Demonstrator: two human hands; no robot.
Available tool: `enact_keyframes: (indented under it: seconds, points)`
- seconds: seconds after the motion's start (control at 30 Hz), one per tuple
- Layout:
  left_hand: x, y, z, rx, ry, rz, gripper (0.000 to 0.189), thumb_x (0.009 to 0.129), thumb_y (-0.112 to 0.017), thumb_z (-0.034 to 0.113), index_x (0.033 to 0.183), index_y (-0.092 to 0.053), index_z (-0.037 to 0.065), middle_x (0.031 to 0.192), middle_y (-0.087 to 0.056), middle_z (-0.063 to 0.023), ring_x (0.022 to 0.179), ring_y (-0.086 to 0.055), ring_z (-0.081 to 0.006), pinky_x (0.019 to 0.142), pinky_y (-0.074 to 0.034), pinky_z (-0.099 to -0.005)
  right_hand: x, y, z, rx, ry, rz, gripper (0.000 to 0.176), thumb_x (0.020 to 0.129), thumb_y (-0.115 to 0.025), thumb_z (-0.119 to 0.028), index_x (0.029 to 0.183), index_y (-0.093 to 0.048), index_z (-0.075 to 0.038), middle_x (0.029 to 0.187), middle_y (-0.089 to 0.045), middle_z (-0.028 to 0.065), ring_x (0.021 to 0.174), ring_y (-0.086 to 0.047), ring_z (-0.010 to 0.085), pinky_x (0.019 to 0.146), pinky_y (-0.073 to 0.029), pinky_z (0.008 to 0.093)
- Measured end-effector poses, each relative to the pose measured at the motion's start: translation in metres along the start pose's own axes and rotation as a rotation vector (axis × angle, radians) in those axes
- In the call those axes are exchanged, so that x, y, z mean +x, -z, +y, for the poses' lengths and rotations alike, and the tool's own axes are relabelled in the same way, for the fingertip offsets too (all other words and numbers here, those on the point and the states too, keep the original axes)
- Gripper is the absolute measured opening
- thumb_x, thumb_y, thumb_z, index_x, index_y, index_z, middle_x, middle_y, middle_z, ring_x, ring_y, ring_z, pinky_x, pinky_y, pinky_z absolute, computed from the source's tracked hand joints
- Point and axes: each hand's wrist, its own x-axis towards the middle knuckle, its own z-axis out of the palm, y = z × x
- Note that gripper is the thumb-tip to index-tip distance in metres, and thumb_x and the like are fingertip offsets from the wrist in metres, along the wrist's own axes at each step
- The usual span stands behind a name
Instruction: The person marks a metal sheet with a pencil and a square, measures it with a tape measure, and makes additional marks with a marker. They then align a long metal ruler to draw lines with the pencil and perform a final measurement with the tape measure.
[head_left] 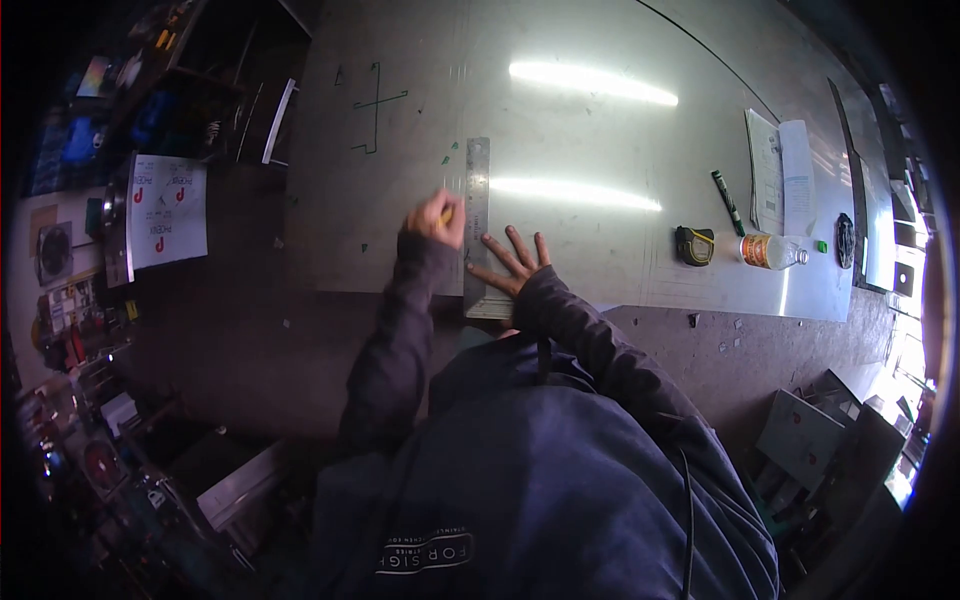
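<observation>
On the large metal sheet [580,140], a steel square [478,185] lies with its long blade pointing away from me and its thick stock by the near edge. My left hand [436,218] is closed around a small yellow object [447,214], its kind mostly hidden by the fingers. That hand sits close beside the blade's left edge. Spread flat, my right hand [515,262] presses down at the blade's right side near the stock, its thumb reaching toward the square. Green marker lines [377,105] are drawn on the sheet at the far left.
Toward the right lie a tape measure [694,245], a green marker [727,203], a plastic bottle [770,252], papers [780,175] and a dark roll [845,240]. A printed white sheet [168,212] is at the left. Metal boxes [800,435] stand on the floor lower right.
</observation>
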Motion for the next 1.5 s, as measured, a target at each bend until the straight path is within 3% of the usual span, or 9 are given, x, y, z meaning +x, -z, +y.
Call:
enact_keyframes:
  seconds: [0.23,0.3,0.43,0.57,0.6,0.7,1.07,1.4,1.5]
  points:
    - [-0.295,0.017,-0.049,0.029,-0.116,-0.36,0.011,0.08,-0.065,0.014,0.077,-0.059,0.005,0.069,-0.058,-0.0127,0.06,-0.056,-0.0292,0.056,-0.045,-0.0378,0.002,-0.007,0.007,-0.009,0.066,0.051,0.115,0.041,-0.079,-0.052,0.141,-0.023,-0.041,0.153,-0.004,0.0108,0.137,-0.005,0.0436,0.097,-0.012,0.0735]
    - [-0.303,0.026,-0.037,-0.298,0.636,-0.196,0.015,0.084,-0.065,0.018,0.079,-0.06,0.004,0.074,-0.063,-0.0066,0.061,-0.059,-0.0184,0.057,-0.047,-0.0311,0.01,-0.056,0.016,0.022,0.156,0.403,0.114,0.041,-0.077,-0.05,0.142,-0.025,-0.036,0.152,-0.007,0.0151,0.137,-0.011,0.044,0.094,-0.016,0.0742]
    - [-0.288,0.039,-0.048,-0.486,0.992,0.235,0.035,0.091,-0.053,0.038,0.086,-0.055,0.004,0.079,-0.065,-0.0112,0.07,-0.065,-0.0213,0.062,-0.053,-0.0347,-0.025,-0.04,0.02,0.396,0.293,0.471,0.073,0.063,-0.073,-0.016,0.131,-0.046,-0.018,0.134,-0.034,0.0198,0.11,-0.05,0.0332,0.086,-0.047,0.0423]
    - [-0.287,0.025,-0.072,-0.755,1.006,0.377,0.041,0.092,-0.048,0.046,0.09,-0.05,0.005,0.082,-0.065,-0.0133,0.072,-0.066,-0.0234,0.059,-0.054,-0.0397,-0.031,-0.008,0.084,0.217,0.471,0.828,0.063,0.067,-0.074,-0.011,0.125,-0.05,-0.003,0.099,-0.059,0.0155,0.084,-0.061,0.0214,0.065,-0.053,0.0287]
    - [-0.286,0.02,-0.073,-0.767,0.998,0.415,0.041,0.092,-0.047,0.046,0.09,-0.05,0.005,0.082,-0.066,-0.013,0.071,-0.065,-0.0229,0.059,-0.054,-0.0392,-0.051,0.007,0.096,0.687,0.086,0.526,0.062,0.068,-0.071,-0.008,0.126,-0.049,-0.001,0.097,-0.062,0.014,0.084,-0.062,0.0215,0.07,-0.052,0.0301]
    - [-0.279,0.01,-0.054,-0.682,0.901,0.449,0.042,0.093,-0.046,0.045,0.092,-0.054,0.004,0.081,-0.065,-0.0113,0.074,-0.064,-0.0197,0.063,-0.052,-0.0323,-0.076,0.039,0.203,0.117,0.266,0.721,0.063,0.071,-0.064,-0.004,0.13,-0.044,-0.003,0.104,-0.064,0.0104,0.094,-0.061,0.0245,0.083,-0.047,0.0349]
    - [-0.244,-0.003,0.071,-0.272,1.125,0.466,0.052,0.094,-0.042,0.046,0.115,-0.056,0.001,0.088,-0.06,-0.01,0.076,-0.057,-0.0189,0.068,-0.045,-0.0301,-0.165,0.003,0.338,-0.132,-1.052,0.398,0.047,0.078,-0.051,-0.012,0.124,-0.044,-0.003,0.112,-0.054,0.0247,0.112,-0.049,0.0368,0.09,-0.043,0.0418]
    - [-0.301,-0.072,0.032,-0.29,0.738,0.742,0.05,0.091,-0.05,0.046,0.11,-0.052,0.0,0.077,-0.048,-0.0015,0.067,-0.047,-0.0125,0.061,-0.042,-0.0286,-0.152,0.015,0.343,0.448,-0.54,0.788,0.037,0.081,-0.049,-0.01,0.117,-0.051,-0.001,0.103,-0.056,0.0196,0.097,-0.055,0.0332,0.088,-0.042,0.04]
    - [-0.31,-0.074,0.027,-0.514,1.016,0.663,0.047,0.09,-0.052,0.043,0.111,-0.052,0.001,0.07,-0.045,-0.0003,0.057,-0.039,-0.009,0.049,-0.033,-0.0226,-0.156,0.088,0.306,0.487,-0.485,0.871,0.031,0.077,-0.068,-0.016,0.106,-0.063,-0.009,0.098,-0.065,0.0121,0.082,-0.064,0.0226,0.074,-0.052,0.0335]
